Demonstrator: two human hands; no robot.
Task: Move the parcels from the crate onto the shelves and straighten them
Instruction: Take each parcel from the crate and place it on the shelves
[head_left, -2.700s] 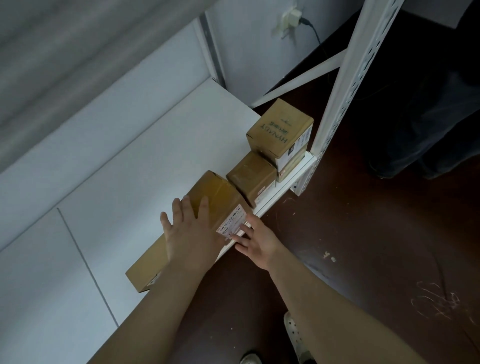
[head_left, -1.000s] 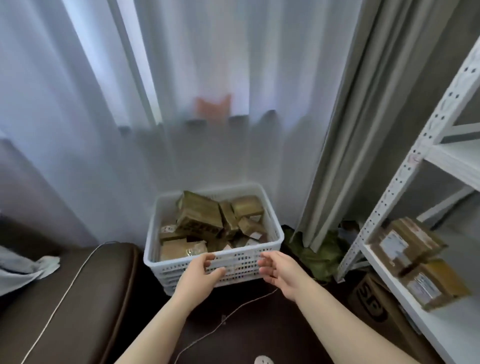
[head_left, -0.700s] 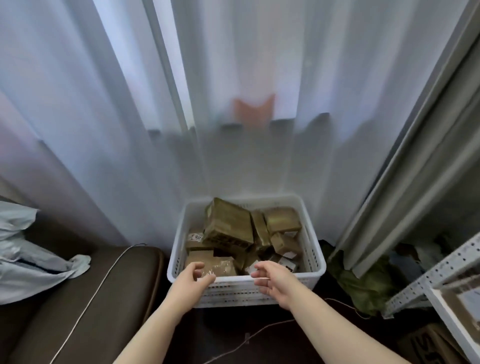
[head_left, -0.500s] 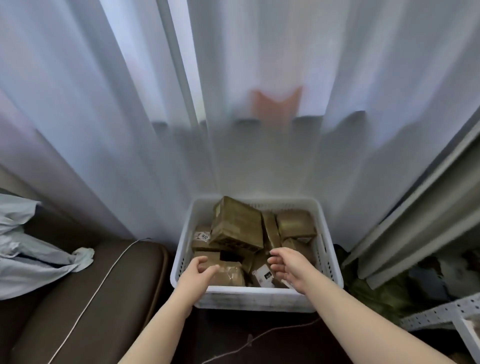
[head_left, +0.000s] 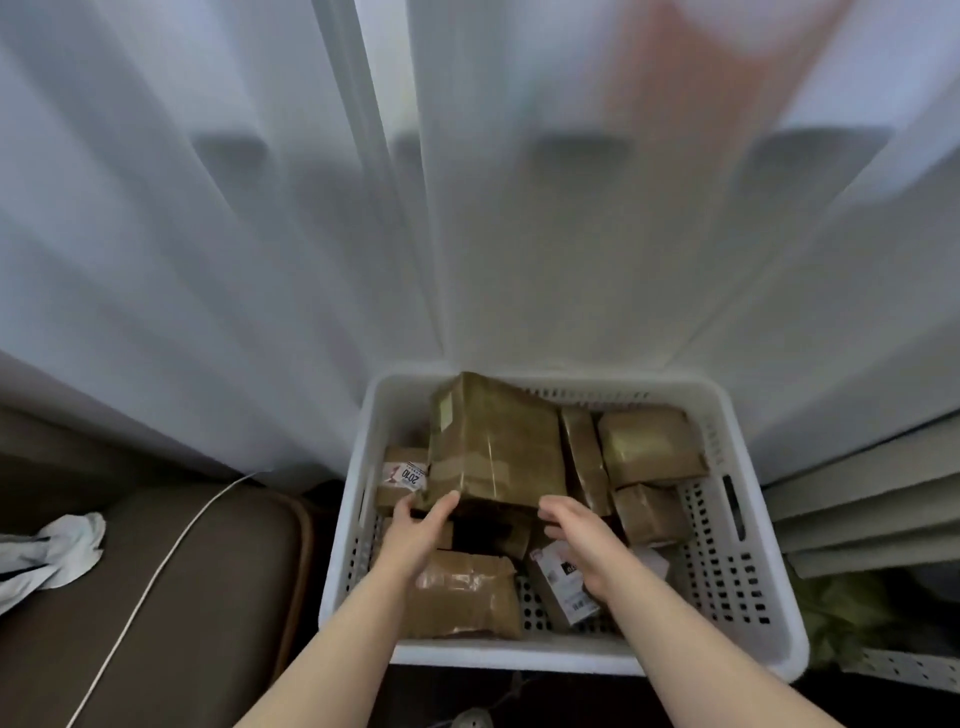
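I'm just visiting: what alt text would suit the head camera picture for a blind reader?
Two bare hands reach into a white crate of brown taped parcels: the left hand touches the near edge of the largest parcel, the right hand hovers open beside it. A white curtain hangs behind; a brown sofa sits to the left.

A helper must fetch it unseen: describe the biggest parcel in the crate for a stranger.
Find the white crate against the pale curtain. Toward its far left the biggest parcel lies tilted on top of the others, the left hand touching its near corner. It is far broader than the small boxes around it.
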